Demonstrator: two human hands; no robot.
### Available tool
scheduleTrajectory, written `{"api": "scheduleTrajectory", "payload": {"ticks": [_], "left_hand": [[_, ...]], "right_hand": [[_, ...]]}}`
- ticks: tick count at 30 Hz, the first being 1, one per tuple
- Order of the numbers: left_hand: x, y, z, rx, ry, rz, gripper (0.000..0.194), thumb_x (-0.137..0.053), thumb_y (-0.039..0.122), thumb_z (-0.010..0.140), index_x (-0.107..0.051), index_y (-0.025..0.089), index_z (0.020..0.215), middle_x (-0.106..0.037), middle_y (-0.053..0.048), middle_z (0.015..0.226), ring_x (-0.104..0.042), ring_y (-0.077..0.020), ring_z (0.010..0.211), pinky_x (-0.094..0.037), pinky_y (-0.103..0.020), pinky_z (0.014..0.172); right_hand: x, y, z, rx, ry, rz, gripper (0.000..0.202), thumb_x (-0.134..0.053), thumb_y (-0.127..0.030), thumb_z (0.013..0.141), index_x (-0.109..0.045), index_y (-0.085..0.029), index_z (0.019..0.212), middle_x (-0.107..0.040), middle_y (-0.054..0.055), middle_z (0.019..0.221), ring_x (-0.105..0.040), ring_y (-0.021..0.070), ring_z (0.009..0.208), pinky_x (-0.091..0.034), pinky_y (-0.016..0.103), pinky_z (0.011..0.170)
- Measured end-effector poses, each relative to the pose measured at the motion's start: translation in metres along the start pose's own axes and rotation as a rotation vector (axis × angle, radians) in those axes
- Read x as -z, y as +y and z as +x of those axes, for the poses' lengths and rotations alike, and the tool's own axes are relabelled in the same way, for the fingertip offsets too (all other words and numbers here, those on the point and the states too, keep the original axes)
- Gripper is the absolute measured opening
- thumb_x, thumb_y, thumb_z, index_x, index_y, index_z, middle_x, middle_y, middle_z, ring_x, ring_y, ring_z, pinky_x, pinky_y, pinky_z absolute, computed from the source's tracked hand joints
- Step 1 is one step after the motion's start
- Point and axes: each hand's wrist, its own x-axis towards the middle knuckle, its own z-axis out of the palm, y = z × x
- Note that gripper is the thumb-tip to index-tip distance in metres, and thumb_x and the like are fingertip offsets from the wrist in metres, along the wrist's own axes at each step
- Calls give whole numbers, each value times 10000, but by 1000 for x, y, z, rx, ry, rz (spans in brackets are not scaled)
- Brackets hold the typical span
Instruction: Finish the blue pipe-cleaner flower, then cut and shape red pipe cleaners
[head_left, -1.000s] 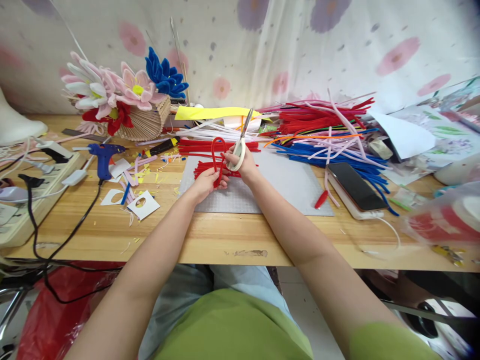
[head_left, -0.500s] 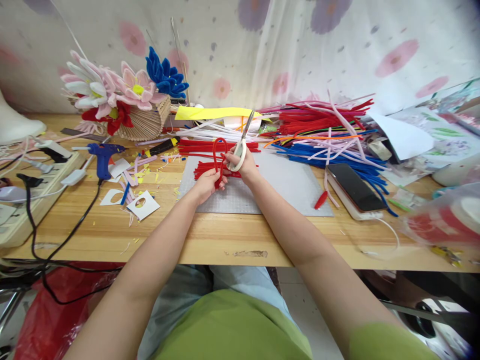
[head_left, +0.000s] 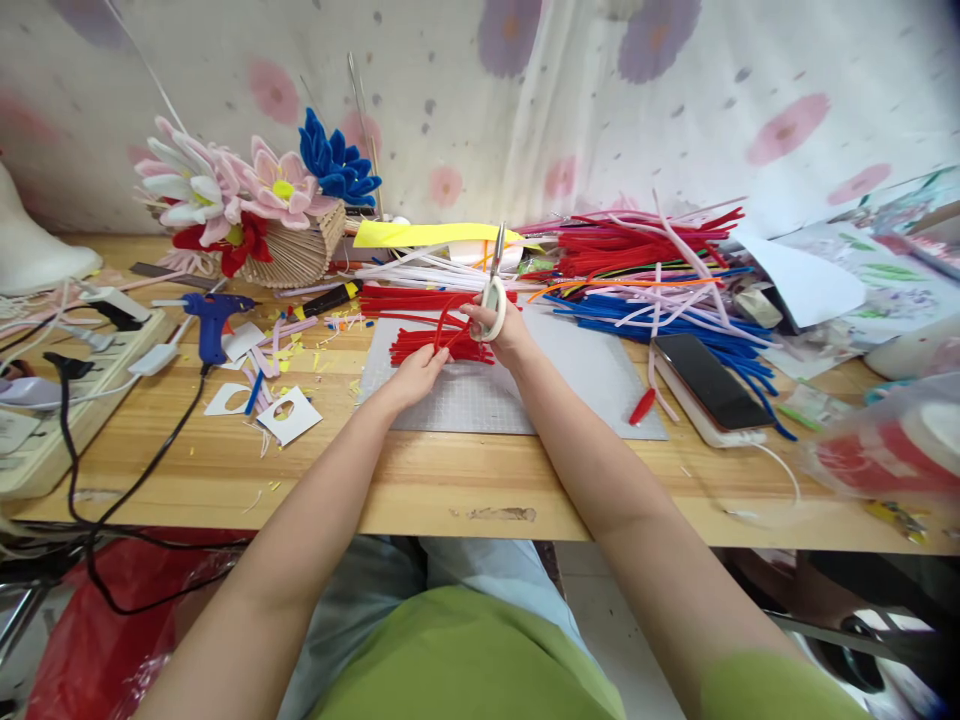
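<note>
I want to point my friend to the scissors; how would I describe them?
Start at the wooden desk and find the grey mat in the middle of it. Over the mat, the person's right hand holds the scissors, tips pointing away from the person. Shiny blades and cream ring handles set them apart from the fuzzy red stems nearby.
</note>
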Motion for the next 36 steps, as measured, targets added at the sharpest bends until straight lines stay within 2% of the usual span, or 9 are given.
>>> {"api": "scheduleTrajectory", "payload": {"ticks": [3, 7, 12, 16, 20, 24, 27, 30, 36], "left_hand": [[3, -2, 2, -148, -1, 337, 169, -494, 208, 837, -593, 177, 704, -590, -12, 730, -522, -145, 727, -392, -259, 727], [6, -2, 4, -163, -45, 542, 244, -385, 252, 865, -563, 176, 715, -587, -16, 722, -523, -164, 724, -394, -284, 720], [6, -5, 5, -154, -120, 516, 300, -356, 323, 863, -575, 169, 727, -490, 15, 599, -462, -136, 613, -387, -255, 624], [14, -8, 6, -105, -148, 439, 364, -351, 414, 856, -599, 166, 762, -390, 38, 529, -398, -117, 528, -353, -237, 543], [41, -5, 7, -69, -39, 565, 320, -352, 349, 849, -586, 168, 729, -497, 7, 601, -484, -135, 608, -405, -256, 624], [59, 0, 7, 20, 142, 837, 308, -328, 289, 875, -587, 185, 744, -650, -59, 851, -590, -196, 849, -428, -310, 790], [57, 3, 6, 88, 180, 1006, 322, -305, 302, 902, -604, 201, 840, -675, -96, 960, -615, -236, 916, -436, -335, 795], [49, 4, 5, 128, 203, 1106, 355, -269, 310, 916, -605, 194, 931, -675, -138, 1016, -625, -278, 943, -441, -366, 779], [41, 5, 3, 92, 205, 1141, 355, -251, 308, 928, -591, 207, 952, -680, -116, 1019, -632, -272, 955, -437, -349, 755]], "right_hand": [[8, -7, 2, -19, -5, 68, 443, -822, -278, 445, -484, -195, 717, -517, -80, 527, -435, 57, 427, -348, 213, 407], [16, -13, 5, -67, 2, 103, 408, -801, -194, 426, -495, -181, 696, -520, -84, 496, -446, 57, 427, -349, 200, 405], [21, -14, 8, -138, 32, 112, 365, -773, -123, 441, -488, -172, 664, -484, -90, 448, -425, 51, 417, -316, 182, 390], [26, -11, 9, -148, 0, 19, 354, -798, -180, 505, -492, -174, 682, -492, -81, 476, -437, 58, 417, -339, 192, 391], [38, -17, 7, -210, -126, -84, 388, -777, -428, 623, -524, -162, 750, -583, -18, 623, -532, 84, 481, -405, 204, 421], [44, -25, 2, -461, -394, 15, 644, -366, -762, 773, -539, -142, 808, -606, 63, 661, -606, 155, 561, -353, 198, 348], [40, -21, 0, -611, -656, 93, 774, -167, -788, 791, -541, -118, 895, -609, 93, 657, -615, 190, 582, -317, 200, 304], [33, -11, 0, -686, -823, 157, 824, -87, -780, 795, -523, -106, 981, -614, 107, 682, -626, 213, 619, -303, 195, 277], [30, -1, 2, -759, -927, 237, 902, -7, -773, 788, -492, -78, 1097, -648, 182, 847, -649, 260, 781, -375, 209, 299]]}}
